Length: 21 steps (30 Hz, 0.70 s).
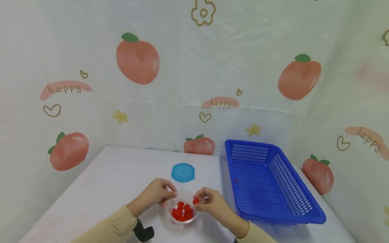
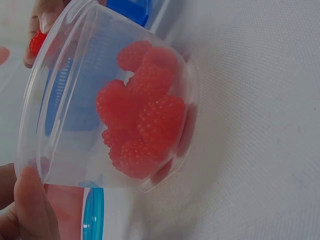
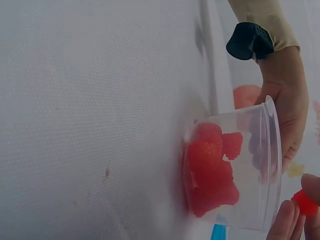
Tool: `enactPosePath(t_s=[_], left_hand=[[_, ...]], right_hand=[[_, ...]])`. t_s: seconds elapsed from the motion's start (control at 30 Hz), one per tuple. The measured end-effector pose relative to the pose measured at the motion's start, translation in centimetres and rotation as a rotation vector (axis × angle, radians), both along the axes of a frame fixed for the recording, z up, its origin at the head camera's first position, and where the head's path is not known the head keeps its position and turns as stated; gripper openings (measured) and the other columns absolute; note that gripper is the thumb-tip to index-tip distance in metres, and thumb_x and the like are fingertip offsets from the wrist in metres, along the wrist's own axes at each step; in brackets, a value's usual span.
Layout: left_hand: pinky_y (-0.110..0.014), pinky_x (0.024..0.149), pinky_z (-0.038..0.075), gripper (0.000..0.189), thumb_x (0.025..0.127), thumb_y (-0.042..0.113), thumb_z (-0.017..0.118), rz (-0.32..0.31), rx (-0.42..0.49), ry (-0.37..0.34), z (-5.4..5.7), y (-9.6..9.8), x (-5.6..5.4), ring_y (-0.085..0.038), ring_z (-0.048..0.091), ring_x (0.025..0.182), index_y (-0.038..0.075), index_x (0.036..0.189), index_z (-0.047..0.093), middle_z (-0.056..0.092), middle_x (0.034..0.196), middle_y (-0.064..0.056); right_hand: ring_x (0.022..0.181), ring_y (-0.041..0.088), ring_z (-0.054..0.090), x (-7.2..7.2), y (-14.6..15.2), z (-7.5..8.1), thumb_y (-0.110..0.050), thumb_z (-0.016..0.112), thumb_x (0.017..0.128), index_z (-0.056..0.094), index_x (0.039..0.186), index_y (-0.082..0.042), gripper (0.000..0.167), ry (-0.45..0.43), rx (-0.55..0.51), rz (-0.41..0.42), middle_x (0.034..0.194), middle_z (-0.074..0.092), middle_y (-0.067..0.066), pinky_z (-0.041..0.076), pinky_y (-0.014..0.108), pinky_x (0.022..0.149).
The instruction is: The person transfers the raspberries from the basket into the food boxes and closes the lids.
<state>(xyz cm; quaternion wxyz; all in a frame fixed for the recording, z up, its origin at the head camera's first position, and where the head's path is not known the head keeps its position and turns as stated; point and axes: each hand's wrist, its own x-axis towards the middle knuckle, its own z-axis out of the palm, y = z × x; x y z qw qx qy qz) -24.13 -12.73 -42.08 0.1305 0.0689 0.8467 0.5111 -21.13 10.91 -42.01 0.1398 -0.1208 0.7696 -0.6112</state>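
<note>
A clear round plastic tub (image 1: 171, 216) stands on the table with several red raspberries (image 1: 180, 213) heaped in its bottom. At the tub's far left rim my left hand (image 1: 156, 193) grips the edge, thumb on the outside in the left wrist view. My right hand (image 1: 213, 205) pinches a single raspberry (image 1: 196, 200) between thumb and fingers at the right side of the rim. That raspberry (image 3: 306, 202) also shows in the right wrist view, level with the tub's mouth. A blue round lid (image 1: 183, 172) lies flat on the table beyond the tub.
A large blue plastic basket (image 1: 275, 216) with slotted walls stands on the right of the table. A small red bit (image 1: 236, 181) shows by its left wall. Behind the white table (image 1: 127, 168) hangs a printed curtain (image 1: 170, 101) with fruit drawings.
</note>
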Motion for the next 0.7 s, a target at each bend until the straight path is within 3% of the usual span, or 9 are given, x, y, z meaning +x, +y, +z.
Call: enactPosePath(t_s=[0.7], left_hand=[[-0.02, 0.048, 0.051, 0.013, 0.084, 0.016, 0.075, -0.001, -0.007, -0.003, 0.07, 0.05, 0.01, -0.008, 0.051, 0.04, 0.006, 0.091, 0.069, 0.053, 0.054, -0.001]], right_hand=[[0.072, 0.013, 0.054, 0.06, -0.29, 0.31, 0.001, 0.074, 0.078, 0.065, 0.104, 0.004, 0.027, 0.023, 0.038, 0.036, 0.084, 0.06, 0.001, 0.052, 0.018, 0.066]])
